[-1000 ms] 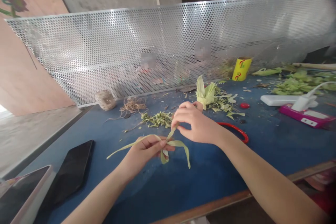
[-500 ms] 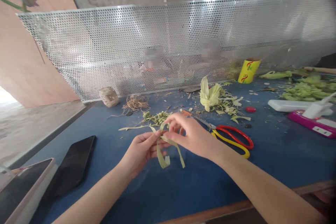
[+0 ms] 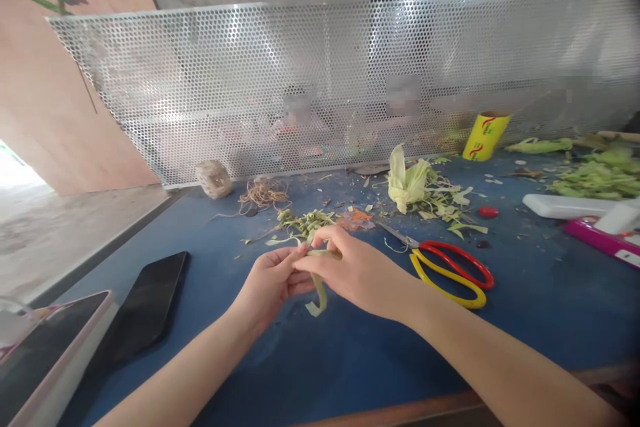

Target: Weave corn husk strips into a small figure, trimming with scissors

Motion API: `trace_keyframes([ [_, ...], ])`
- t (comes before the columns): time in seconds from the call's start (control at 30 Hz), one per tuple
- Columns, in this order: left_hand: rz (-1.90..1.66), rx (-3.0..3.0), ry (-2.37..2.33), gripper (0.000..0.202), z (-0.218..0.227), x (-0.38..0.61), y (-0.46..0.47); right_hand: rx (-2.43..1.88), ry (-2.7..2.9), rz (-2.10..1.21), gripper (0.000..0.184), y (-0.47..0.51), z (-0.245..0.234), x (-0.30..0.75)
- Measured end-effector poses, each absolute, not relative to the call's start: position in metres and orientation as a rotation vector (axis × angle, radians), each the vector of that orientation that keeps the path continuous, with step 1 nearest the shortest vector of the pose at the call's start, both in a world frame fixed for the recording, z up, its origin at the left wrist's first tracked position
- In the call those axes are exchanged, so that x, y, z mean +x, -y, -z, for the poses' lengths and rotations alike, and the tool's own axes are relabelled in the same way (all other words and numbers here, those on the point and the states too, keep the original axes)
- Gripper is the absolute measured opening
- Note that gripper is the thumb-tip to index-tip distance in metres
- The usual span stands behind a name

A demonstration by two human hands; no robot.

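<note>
Both my hands meet over the blue table (image 3: 350, 360), working a pale green husk strip (image 3: 319, 297). My left hand (image 3: 270, 283) pinches the strip from the left, fingers closed on it. My right hand (image 3: 350, 267) crosses over from the right, its fingers curled round the strip's upper part. A short loop and one loose end of the strip hang below the fingers. Just beyond the hands lies a small pile of cut green husk pieces (image 3: 305, 221).
Red-and-yellow scissors (image 3: 445, 263) lie right of my hands. A corn husk bundle (image 3: 410, 183) with scraps sits behind them. A black phone (image 3: 145, 300) and a tablet (image 3: 45, 353) lie at left. A perforated metal screen (image 3: 350, 80) closes the back; a yellow roll (image 3: 485, 135), a twine tangle (image 3: 263, 195).
The long left tail of the strip has been drawn in; the strip is now gathered tight between both hands. My right hand moved down onto the left. The view shifted left.
</note>
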State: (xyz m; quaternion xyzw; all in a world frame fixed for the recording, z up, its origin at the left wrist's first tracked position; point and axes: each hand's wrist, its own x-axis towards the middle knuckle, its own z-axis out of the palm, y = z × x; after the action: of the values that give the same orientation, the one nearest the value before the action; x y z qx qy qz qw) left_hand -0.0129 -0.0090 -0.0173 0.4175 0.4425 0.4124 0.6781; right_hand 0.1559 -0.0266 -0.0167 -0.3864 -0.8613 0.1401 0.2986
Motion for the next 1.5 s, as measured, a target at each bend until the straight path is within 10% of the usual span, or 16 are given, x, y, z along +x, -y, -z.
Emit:
trace_keyframes([
  [0.3,-0.979,0.924,-0.946,0.026,0.011,-0.015,0.011,-0.739,2.152,-0.410,0.014,0.020,0.017,0.157],
  [0.7,-1.056,1.109,-1.085,0.026,0.011,-0.010,0.015,-0.997,1.246,-1.401,0.015,0.008,0.027,0.147],
  [1.13,-0.944,1.084,-1.051,0.023,0.014,-0.015,0.012,-1.190,1.479,-1.440,0.034,0.007,0.030,0.152],
  [1.5,-0.889,0.924,-1.089,0.020,0.017,-0.014,0.007,-1.262,1.795,-1.851,0.003,0.022,-0.002,0.173],
])
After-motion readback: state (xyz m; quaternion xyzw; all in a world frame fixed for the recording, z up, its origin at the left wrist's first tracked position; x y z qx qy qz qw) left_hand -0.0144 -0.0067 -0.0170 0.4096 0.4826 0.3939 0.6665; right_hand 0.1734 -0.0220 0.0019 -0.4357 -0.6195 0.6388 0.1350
